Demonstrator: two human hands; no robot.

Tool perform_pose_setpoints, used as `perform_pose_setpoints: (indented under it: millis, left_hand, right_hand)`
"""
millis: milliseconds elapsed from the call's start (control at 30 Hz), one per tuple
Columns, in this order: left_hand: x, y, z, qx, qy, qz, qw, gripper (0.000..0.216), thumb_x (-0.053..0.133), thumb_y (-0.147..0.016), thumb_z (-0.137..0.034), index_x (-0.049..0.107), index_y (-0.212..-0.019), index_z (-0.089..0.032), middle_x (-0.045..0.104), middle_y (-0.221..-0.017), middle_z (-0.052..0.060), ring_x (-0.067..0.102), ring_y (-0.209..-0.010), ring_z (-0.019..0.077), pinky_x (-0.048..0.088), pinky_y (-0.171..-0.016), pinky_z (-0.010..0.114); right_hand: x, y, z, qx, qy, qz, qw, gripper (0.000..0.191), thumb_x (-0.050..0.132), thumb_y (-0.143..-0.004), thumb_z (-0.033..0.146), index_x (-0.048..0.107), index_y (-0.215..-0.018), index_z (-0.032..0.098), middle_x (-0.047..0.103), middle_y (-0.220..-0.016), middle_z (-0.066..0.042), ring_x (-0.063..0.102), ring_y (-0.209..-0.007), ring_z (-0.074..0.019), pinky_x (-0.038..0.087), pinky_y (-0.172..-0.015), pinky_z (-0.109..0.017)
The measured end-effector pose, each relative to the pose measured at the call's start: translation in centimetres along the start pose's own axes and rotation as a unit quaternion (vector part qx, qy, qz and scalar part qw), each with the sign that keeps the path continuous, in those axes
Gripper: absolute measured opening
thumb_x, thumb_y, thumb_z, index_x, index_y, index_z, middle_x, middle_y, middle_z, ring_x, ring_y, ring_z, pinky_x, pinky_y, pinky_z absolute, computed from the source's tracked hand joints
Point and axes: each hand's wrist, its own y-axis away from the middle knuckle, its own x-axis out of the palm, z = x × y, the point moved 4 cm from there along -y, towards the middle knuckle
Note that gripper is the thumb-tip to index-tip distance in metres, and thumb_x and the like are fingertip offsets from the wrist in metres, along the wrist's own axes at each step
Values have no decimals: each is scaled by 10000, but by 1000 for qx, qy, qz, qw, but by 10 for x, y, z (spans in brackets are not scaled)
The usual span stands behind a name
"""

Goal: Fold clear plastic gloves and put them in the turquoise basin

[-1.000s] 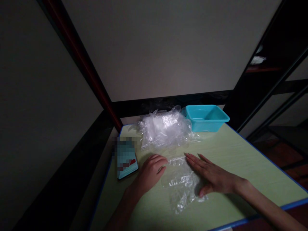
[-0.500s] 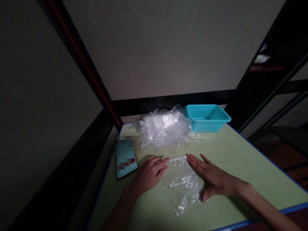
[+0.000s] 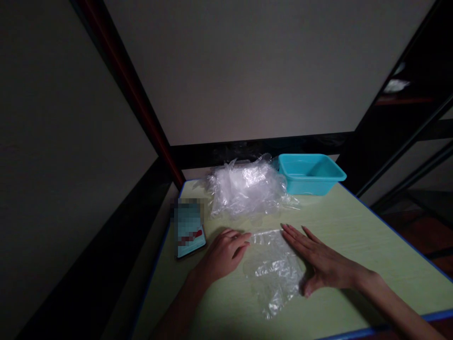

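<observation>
Dim corner, pale wall panel above dark trim; below it, a light green table edged in blue. From my distant seat I see a thin clear plastic piece lying flat and wrinkled on the tabletop, between the two hands; its outline is hard for me to trace against the green. Left hand: fingers loosely curled, index pointing out to the plastic's far left corner; whether it pinches that corner or only touches it, I cannot tell. Right hand: released, palm down, fingers stretched, thumb spread away; it lies along the plastic's right side, fingertips near the far right corner. Beyond both hands, a shiny heap of clear plastic; just right of it, a turquoise bin; near the left edge, a device with its screen mostly pixelated.
</observation>
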Motion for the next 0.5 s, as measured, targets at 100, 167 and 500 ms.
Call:
perform_pose_setpoints:
  millis: [100,167,500]
  left_hand:
    - [0,-3,-5,-6,28,-18,999,275,464,-814,-143,582,-1061,-172,667,-868,50,596,-842,188,463,-802,343]
    - [1,-8,-16,-18,42,-31,998,347,480,-793,-145,530,-1136,-172,662,-909,45,586,-897,184,447,-851,337]
    - [39,-15,-54,1,-84,100,991,754,314,-856,-585,145,-1385,-74,148,-1463,131,91,-1348,215,197,-1091,348]
  right_hand:
    - [-9,-3,4,14,3,-18,1000,1073,486,-675,702,-96,-1406,173,26,-1476,-157,77,-1332,-317,140,-1045,-549]
    - [-12,-8,10,27,19,-33,999,1012,433,-731,680,-120,-1400,160,48,-1472,-164,79,-1333,-303,175,-1040,-545]
    - [16,-23,30,16,121,-119,985,847,357,-840,581,-14,-1412,78,110,-1465,-168,90,-1343,-259,238,-1061,-444]
